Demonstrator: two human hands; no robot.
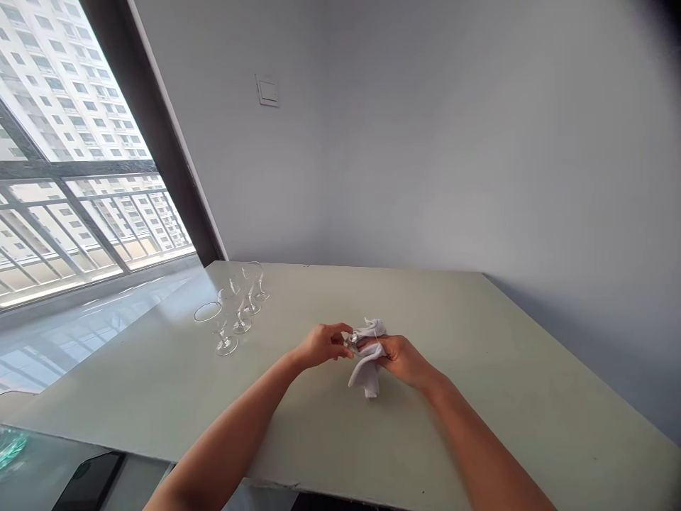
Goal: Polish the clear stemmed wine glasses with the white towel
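Above the middle of the table, my left hand has its thumb and fingers closed around the stem end of a small clear glass. My right hand grips a white cloth and presses it into and around the bowl of that glass. The glass lies tilted on its side between my two hands, and most of its bowl is hidden by cloth and fingers. One end of the cloth hangs down towards the tabletop.
Several clear stemmed glasses stand upright in a row at the table's left side. The pale glossy table reaches the grey wall. A dark phone and a greenish glass object lie on a lower surface at front left.
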